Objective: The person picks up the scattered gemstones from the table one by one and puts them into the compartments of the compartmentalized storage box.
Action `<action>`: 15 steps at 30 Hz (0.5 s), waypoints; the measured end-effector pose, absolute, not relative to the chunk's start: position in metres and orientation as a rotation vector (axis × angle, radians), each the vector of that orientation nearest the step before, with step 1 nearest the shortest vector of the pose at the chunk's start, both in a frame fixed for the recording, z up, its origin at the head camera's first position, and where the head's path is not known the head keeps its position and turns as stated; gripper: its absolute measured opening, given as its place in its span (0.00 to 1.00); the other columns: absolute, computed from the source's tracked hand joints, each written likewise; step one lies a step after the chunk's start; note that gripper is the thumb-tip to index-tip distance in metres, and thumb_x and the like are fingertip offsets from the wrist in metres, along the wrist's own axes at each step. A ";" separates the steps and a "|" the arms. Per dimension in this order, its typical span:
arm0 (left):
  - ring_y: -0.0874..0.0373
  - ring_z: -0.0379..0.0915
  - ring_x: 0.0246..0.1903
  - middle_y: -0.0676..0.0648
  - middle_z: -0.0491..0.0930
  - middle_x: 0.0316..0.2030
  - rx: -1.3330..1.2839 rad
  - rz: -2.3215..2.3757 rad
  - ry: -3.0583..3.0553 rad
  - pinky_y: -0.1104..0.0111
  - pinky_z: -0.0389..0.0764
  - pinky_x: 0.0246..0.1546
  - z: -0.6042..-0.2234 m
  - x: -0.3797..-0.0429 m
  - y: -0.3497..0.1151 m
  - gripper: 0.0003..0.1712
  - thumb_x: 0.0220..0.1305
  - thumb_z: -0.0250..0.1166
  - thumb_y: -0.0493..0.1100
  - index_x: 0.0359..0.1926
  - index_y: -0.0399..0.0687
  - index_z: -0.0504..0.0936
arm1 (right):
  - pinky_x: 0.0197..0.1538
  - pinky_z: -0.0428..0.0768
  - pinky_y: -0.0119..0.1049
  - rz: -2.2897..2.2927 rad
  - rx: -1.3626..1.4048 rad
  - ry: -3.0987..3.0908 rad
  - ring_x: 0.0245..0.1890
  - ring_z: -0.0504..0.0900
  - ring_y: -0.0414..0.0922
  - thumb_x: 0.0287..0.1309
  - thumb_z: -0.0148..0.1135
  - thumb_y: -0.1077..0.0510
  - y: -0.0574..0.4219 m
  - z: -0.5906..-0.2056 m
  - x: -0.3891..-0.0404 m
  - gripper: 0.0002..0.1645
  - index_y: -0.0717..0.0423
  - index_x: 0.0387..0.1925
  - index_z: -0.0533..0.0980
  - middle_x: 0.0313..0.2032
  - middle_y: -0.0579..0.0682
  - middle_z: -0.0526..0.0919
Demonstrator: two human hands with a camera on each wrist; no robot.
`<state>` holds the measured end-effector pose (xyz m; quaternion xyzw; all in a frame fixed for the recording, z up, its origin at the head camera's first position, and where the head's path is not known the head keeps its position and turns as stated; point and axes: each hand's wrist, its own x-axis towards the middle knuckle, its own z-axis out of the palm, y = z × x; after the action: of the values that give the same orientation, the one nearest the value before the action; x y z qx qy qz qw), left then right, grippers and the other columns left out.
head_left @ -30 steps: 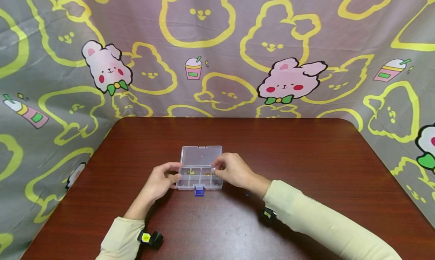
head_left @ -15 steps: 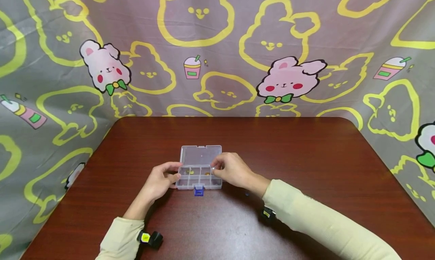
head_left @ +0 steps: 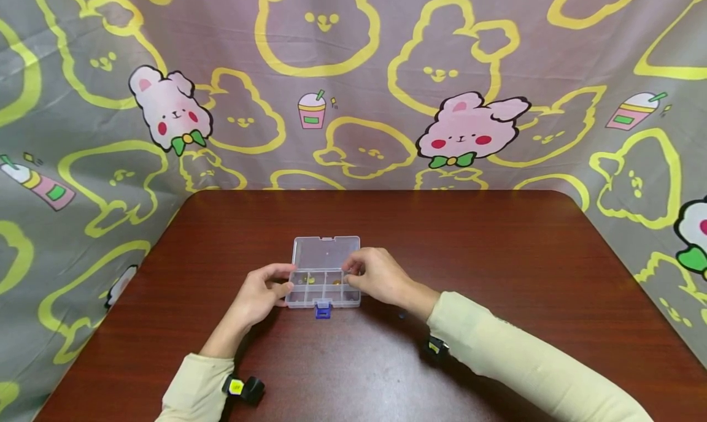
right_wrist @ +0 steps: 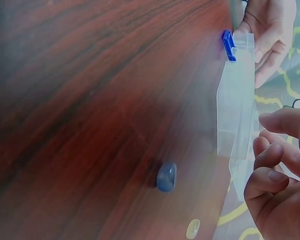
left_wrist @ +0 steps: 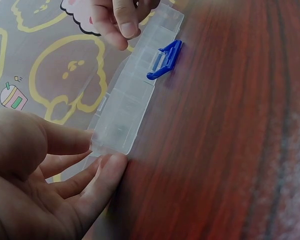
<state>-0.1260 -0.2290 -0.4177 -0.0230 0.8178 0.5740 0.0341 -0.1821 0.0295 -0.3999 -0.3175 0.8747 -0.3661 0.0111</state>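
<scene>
A clear plastic compartment box (head_left: 315, 296) with a blue latch (head_left: 323, 311) lies with its lid (head_left: 327, 252) tipped back. Small yellowish and clear pieces (head_left: 310, 280) sit in the back left compartments, an orange-gold one (head_left: 337, 282) further right. My left hand (head_left: 258, 296) grips the left end between thumb (left_wrist: 110, 175) and fingers. My right hand (head_left: 381, 278) hovers at the back right compartment. In the right wrist view its thumb (right_wrist: 285, 121) is apart from the bent fingers, and nothing shows between them. The inside of that compartment is partly hidden by the hand.
A smooth blue-grey stone (right_wrist: 166, 177) lies on the brown table (head_left: 469, 226), right of the box. Near it is a small yellowish piece (right_wrist: 193, 229), hidden in the head view. A patterned curtain (head_left: 353, 103) closes off the back and sides.
A small whitish piece visible at my right fingertips earlier no longer shows there. Both hands and the box stay almost where they were.
</scene>
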 end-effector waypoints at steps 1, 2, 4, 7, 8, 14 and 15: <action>0.50 0.80 0.36 0.31 0.78 0.51 -0.074 1.763 2.516 0.60 0.86 0.30 -0.418 -0.126 -0.229 0.20 0.65 0.63 0.27 0.59 0.31 0.78 | 0.33 0.77 0.31 -1.146 -0.988 2.727 0.27 0.77 0.35 0.53 0.73 0.63 0.030 -0.400 -0.182 0.05 0.56 0.34 0.85 0.26 0.41 0.82; 0.50 0.80 0.36 0.31 0.78 0.51 -0.076 1.762 2.517 0.60 0.86 0.30 -0.418 -0.126 -0.229 0.21 0.65 0.63 0.27 0.59 0.32 0.78 | 0.34 0.78 0.31 -1.149 -0.987 2.726 0.27 0.78 0.35 0.53 0.73 0.63 0.031 -0.400 -0.182 0.05 0.56 0.34 0.85 0.26 0.41 0.82; 0.50 0.80 0.36 0.31 0.78 0.51 -0.078 1.760 2.518 0.60 0.86 0.30 -0.418 -0.126 -0.229 0.21 0.65 0.63 0.27 0.59 0.32 0.78 | 0.34 0.78 0.30 -1.155 -0.976 2.721 0.27 0.78 0.34 0.53 0.73 0.63 0.032 -0.400 -0.182 0.05 0.56 0.34 0.85 0.26 0.41 0.82; 0.50 0.80 0.36 0.31 0.79 0.51 -0.090 1.755 2.517 0.61 0.86 0.30 -0.419 -0.126 -0.229 0.21 0.65 0.63 0.27 0.59 0.32 0.78 | 0.32 0.79 0.29 -1.178 -0.949 2.703 0.23 0.78 0.33 0.54 0.73 0.64 0.034 -0.399 -0.182 0.05 0.56 0.34 0.85 0.26 0.41 0.82; 0.50 0.80 0.36 0.31 0.78 0.51 -0.085 1.753 2.518 0.61 0.86 0.30 -0.419 -0.126 -0.230 0.21 0.65 0.63 0.27 0.59 0.32 0.78 | 0.30 0.79 0.29 -1.189 -0.943 2.693 0.22 0.78 0.33 0.54 0.72 0.64 0.035 -0.399 -0.183 0.05 0.57 0.35 0.85 0.25 0.42 0.82; 0.51 0.80 0.36 0.30 0.78 0.51 -0.079 1.745 2.522 0.61 0.86 0.31 -0.418 -0.127 -0.229 0.20 0.65 0.62 0.27 0.59 0.31 0.78 | 0.28 0.78 0.29 -1.220 -0.961 2.671 0.19 0.77 0.33 0.54 0.71 0.65 0.041 -0.399 -0.183 0.05 0.59 0.34 0.84 0.24 0.42 0.81; 0.51 0.80 0.36 0.30 0.78 0.51 -0.080 1.746 2.521 0.61 0.86 0.30 -0.418 -0.127 -0.229 0.20 0.65 0.62 0.27 0.59 0.31 0.78 | 0.29 0.78 0.29 -1.214 -0.971 2.679 0.20 0.77 0.32 0.53 0.72 0.65 0.042 -0.399 -0.183 0.05 0.58 0.34 0.84 0.24 0.42 0.82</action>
<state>-0.1270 -0.2291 -0.4180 -0.0261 0.8213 0.5687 0.0368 -0.1825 0.0417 -0.3991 -0.3136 0.8647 -0.3917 0.0220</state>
